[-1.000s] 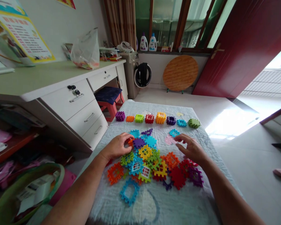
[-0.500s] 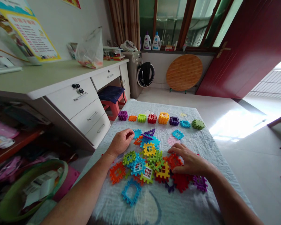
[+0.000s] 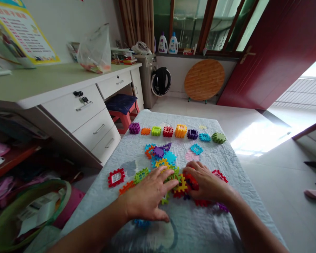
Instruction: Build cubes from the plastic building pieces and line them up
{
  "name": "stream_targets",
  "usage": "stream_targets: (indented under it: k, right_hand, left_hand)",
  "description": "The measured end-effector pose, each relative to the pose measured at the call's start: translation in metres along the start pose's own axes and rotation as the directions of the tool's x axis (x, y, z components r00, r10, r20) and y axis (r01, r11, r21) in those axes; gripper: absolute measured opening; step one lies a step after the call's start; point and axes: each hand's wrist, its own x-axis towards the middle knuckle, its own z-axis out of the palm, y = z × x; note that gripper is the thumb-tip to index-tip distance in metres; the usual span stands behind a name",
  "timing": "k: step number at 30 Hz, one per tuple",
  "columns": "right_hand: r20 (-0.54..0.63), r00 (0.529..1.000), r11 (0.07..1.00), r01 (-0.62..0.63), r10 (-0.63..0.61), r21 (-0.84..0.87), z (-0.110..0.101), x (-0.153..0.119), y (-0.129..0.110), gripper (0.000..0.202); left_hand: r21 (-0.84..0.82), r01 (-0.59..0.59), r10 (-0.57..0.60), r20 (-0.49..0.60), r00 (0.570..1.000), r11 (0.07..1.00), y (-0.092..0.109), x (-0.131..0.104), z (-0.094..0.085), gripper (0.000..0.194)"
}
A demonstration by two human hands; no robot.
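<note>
Left hand splayed, right hand curled over orange tile, grip unclear — tile row, long axis crosswise.

On my left I see a translucent plastic bag on a long green-topped desk with white drawers, a dark-blue-cushioned red stool beside it. Across the room, my feed gives a grey washing machine, a round brown wooden board by the white wall, and a dark-red door.
</note>
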Motion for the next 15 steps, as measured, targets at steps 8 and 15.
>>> stream_targets:
  k: [8, 15]
  right_hand:
    - [-0.222, 0.975, 0.998, 0.037, -0.025, 0.049, 0.006, 0.010, 0.021, 0.024]
    - [-0.306, 0.950, 0.998, -0.067, 0.070, 0.019, 0.002, 0.010, 0.032, 0.037]
  left_hand:
    - [0.086, 0.102, -0.080, -0.231, 0.970, 0.991, -0.006, 0.020, 0.015, 0.048]
    - [-0.056, 0.107, -0.121, -0.454, 0.883, 0.993, -0.019, 0.025, 0.011, 0.013]
